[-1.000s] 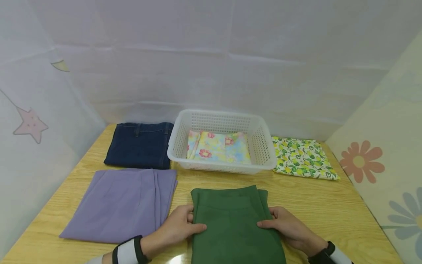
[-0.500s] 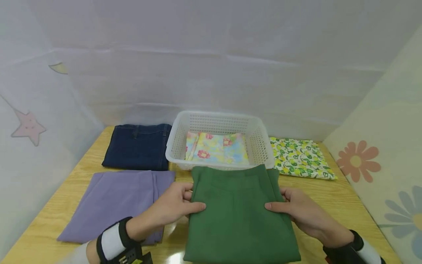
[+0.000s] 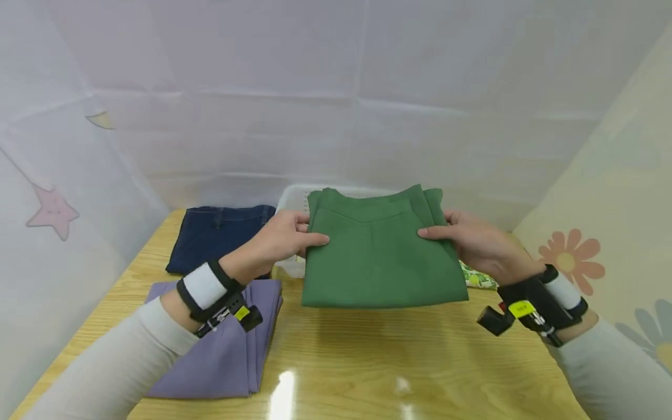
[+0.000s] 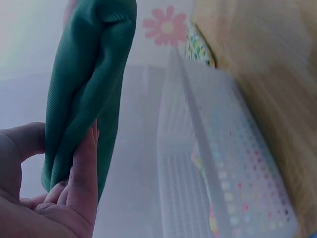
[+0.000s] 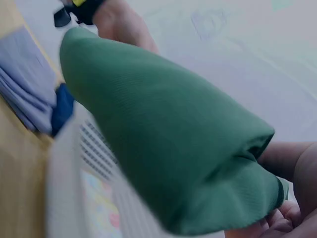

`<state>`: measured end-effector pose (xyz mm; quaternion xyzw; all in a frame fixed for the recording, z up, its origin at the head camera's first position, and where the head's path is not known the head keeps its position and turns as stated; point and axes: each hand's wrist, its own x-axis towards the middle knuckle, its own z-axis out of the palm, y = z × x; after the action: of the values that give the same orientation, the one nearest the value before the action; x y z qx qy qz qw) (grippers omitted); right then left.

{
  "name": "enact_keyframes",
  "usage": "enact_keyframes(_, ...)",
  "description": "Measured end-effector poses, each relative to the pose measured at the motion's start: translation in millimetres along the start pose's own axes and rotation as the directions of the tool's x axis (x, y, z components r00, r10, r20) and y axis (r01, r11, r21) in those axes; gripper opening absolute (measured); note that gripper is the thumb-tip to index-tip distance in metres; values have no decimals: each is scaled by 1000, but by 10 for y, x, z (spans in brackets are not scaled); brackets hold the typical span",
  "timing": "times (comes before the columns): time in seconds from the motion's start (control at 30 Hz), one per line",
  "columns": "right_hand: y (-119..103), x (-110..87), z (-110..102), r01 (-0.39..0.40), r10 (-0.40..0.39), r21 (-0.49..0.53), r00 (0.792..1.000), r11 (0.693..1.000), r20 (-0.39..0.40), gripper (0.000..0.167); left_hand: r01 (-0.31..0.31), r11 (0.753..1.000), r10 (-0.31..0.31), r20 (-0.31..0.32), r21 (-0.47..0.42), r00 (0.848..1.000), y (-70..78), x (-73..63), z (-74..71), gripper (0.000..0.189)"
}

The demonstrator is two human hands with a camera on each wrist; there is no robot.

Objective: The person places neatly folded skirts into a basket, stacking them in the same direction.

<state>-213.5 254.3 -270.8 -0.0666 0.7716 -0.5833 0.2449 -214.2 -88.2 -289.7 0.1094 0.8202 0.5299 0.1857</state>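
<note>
A folded green garment with a waistband seam [image 3: 383, 256] hangs in the air in front of the white basket [image 3: 290, 201], hiding most of it. My left hand [image 3: 280, 236] pinches its left edge, thumb on the front and fingers behind. On the opposite edge, my right hand [image 3: 475, 239] grips it the same way. The left wrist view shows the garment's layered folds [image 4: 84, 89] between thumb and fingers, beside the basket. Seen from the right wrist, a flowery folded cloth [image 5: 99, 203] lies inside the basket below the garment.
Folded dark blue jeans [image 3: 215, 236] lie left of the basket, and a folded purple garment [image 3: 210, 367] lies nearer on the wooden table [image 3: 357, 367]. A lemon-print cloth [image 3: 479, 279] shows partly at the right. White sheeting [image 3: 336, 87] stands behind the table.
Both hands have lifted the green garment off the table and carried it forward and up, to before the basket. It now covers the basket's inside from the head view.
</note>
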Motion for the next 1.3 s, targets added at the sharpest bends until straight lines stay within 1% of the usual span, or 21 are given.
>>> enact_keyframes(0.13, -106, 301, -118, -4, 4, -14, 1000, 1000, 6, 61, 3, 999, -5, -52, -38, 999, -12, 251, -135, 41)
enact_keyframes(0.27, -136, 569, -175, -24, 24, 5, 1000, 1000, 6, 61, 15, 998, -20, -97, -60, 995, -32, 443, -262, 37)
enact_keyframes(0.37, -128, 730, -190, -37, 37, 32, 999, 999, 10, 61, 29, 998, -36, -125, -54, 991, -60, 569, -318, 38)
enact_keyframes(0.53, -64, 956, -201, -46, 46, 94, 999, 995, -1, 63, 42, 999, -46, -150, -25, 988, -143, 770, -344, 30)
enact_keyframes(0.67, 25, 1134, -191, -66, 68, 97, 997, 993, -20, 64, 54, 998, -50, -155, 20, 987, -195, 911, -324, 30)
enact_keyframes(0.77, 112, 1255, -164, -91, 95, 89, 995, 992, -37, 67, 79, 995, -67, -171, 67, 983, -260, 997, -298, 33)
enact_keyframes(0.83, 173, 1325, -136, -114, 120, 90, 991, 989, -64, 69, 101, 990, -82, -182, 99, 980, -321, 1045, -278, 31)
enact_keyframes(0.93, 266, 1412, -90, -137, 142, 52, 985, 989, -98, 70, 130, 979, -97, -203, 158, 974, -424, 1113, -241, 16)
enact_keyframes(0.97, 295, 1435, -72, -149, 151, 26, 982, 989, -114, 71, 141, 972, -100, -209, 189, 973, -455, 1133, -230, 17)
enact_keyframes(1.07, 377, 1489, -8, -184, 175, -45, 973, 982, -148, 70, 172, 943, -106, -233, 284, 967, -534, 1182, -188, 45)
enact_keyframes(1.1, 402, 1502, 13, -193, 181, -66, 971, 979, -155, 69, 184, 932, -111, -237, 312, 965, -557, 1192, -175, 52)
enact_keyframes(1.2, 477, 1531, 70, -212, 189, -111, 964, 971, -184, 68, 209, 909, -125, -242, 362, 962, -607, 1207, -135, 57)
enact_keyframes(1.3, 547, 1547, 109, -212, 179, -148, 961, 966, -211, 66, 221, 896, -128, -253, 385, 959, -638, 1207, -105, 57)
